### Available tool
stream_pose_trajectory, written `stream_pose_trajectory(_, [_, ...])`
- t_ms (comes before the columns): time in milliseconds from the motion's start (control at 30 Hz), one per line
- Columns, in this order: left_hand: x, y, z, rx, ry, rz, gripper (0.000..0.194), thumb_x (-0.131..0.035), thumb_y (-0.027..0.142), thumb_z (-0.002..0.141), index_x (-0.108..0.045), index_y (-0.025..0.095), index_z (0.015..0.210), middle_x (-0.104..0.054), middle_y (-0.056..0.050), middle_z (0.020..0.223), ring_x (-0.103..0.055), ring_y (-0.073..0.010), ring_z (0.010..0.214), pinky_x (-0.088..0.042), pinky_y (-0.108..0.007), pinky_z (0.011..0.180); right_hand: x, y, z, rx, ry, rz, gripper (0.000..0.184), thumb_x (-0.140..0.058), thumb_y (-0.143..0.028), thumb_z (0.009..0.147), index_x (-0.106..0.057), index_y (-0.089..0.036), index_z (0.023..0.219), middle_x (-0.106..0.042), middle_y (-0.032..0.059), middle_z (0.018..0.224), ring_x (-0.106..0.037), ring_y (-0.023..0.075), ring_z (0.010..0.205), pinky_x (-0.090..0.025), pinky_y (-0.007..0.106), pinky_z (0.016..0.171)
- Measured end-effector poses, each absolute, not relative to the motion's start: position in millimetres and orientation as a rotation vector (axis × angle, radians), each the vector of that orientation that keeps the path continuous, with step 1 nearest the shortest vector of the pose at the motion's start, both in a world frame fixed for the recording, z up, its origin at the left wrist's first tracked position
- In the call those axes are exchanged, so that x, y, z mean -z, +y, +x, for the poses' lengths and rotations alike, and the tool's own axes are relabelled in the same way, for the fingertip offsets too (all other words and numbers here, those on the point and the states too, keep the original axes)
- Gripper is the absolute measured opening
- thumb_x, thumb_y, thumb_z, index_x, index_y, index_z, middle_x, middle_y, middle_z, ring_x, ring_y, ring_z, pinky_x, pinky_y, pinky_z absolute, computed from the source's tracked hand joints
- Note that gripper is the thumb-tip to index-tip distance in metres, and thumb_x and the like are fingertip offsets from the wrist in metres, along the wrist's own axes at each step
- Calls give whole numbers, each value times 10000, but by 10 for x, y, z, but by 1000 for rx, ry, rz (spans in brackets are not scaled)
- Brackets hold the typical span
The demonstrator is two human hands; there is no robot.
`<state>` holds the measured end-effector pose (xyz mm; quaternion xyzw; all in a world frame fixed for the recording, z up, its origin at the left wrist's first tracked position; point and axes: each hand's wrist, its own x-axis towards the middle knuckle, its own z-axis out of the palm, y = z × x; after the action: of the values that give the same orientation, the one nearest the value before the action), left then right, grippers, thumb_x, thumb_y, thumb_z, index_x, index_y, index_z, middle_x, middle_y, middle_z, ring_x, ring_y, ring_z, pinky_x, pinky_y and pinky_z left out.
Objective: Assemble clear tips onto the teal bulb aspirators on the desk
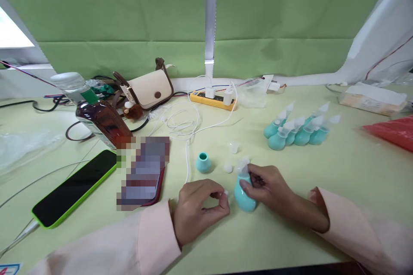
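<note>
My right hand [269, 187] grips a teal squeeze bulb [244, 197] with a translucent tip [243, 166] on top, holding it upright near the table's front. To its left, my left hand [201, 208] is closed in a pinch. A small whitish piece [226, 193] shows at its fingertips, too small to name further. Beyond the hands stands an open teal bulb [203, 162] without a tip, its dark mouth facing up. A loose translucent tip [234, 148] and a small white round piece [228, 168] lie on the table beside it.
Several teal bulbs with tips [301, 133] stand grouped at the right. On the left are a green-cased phone [77, 189], a red-cased phone [145, 176] and a bottle of dark liquid [103, 118]. A handbag [151, 90], yellow power strip [200, 98] and white cables [180, 125] lie behind.
</note>
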<state>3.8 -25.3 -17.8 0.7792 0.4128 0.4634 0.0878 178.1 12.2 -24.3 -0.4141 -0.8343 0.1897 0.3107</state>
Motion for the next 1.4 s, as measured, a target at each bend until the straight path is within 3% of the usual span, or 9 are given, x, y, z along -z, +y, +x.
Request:
stream_pose_trajectory(133, [311,-186,18,-1358,1159,2441,103,-508,51,673,-527,135,619,-635,-47,691,-581,-114,609,-464,-198,556,162,126,1841,-512,-2282,-993,231,-458,-243,698,-308,-179,534,-332,-61,446,-293,54,412,-271,162,405])
stream_pose_trajectory(267, [369,-149,-4,-1130,1201,2607,173,-459,49,717,-517,136,580,-612,-41,631,-540,-123,543,-445,-217,478,84,103,1874,-506,-2284,-859,131,-445,-240,726,-403,-174,621,-445,-23,554,-406,86,510,-357,189,493])
stream_pose_trajectory(567, [345,-128,-58,-644,1296,2973,189,-377,54,788,-554,88,843,-615,-99,785,-584,-202,692,-518,-313,542,117,105,1829,-552,-2175,-864,90,-519,-165,650,-520,-185,737,-607,-5,672,-559,118,610,-444,210,588])
stream_pose_trajectory(700, [362,-125,-70,-732,1284,2976,214,-361,48,797,-527,65,931,-607,-136,899,-586,-221,792,-525,-321,594,182,138,1847,-357,-2067,-822,190,-543,-189,671,-504,-202,856,-626,3,754,-587,133,677,-460,217,625])
stream_pose_trajectory(800, [354,-135,-57,-946,1252,2845,181,-393,72,797,-519,97,924,-621,-100,862,-592,-189,769,-516,-290,615,120,122,1874,-302,-2160,-811,211,-477,-190,729,-465,-198,939,-611,30,821,-581,142,736,-457,224,627])
stream_pose_trajectory(933, [327,-143,-26,-1158,1276,2607,126,-433,94,777,-516,135,861,-608,-29,715,-582,-133,662,-492,-233,588,23,66,1843,-335,-2351,-846,142,-433,-173,728,-467,-171,865,-591,36,730,-555,137,636,-438,236,568])
stream_pose_trajectory(1100, [375,-96,-40,-927,1278,2676,170,-399,67,773,-553,128,735,-603,-53,704,-570,-146,642,-492,-252,551,87,54,1780,-377,-2421,-905,99,-425,-173,708,-477,-170,793,-565,22,655,-509,126,571,-404,236,531])
stream_pose_trajectory(1267, [384,-95,-49,-1087,1240,2596,165,-426,59,772,-557,134,839,-622,-55,760,-581,-147,700,-492,-254,616,126,100,1827,-463,-2233,-1005,85,-452,-222,733,-473,-181,805,-555,-3,645,-493,104,555,-403,209,533])
stream_pose_trajectory(1400, [280,-164,-27,-1238,1265,2313,119,-479,109,750,-509,146,859,-593,-21,691,-556,-111,600,-471,-219,576,151,137,1831,-464,-2151,-1029,77,-508,-223,692,-481,-182,752,-551,-17,621,-484,93,530,-392,196,520])
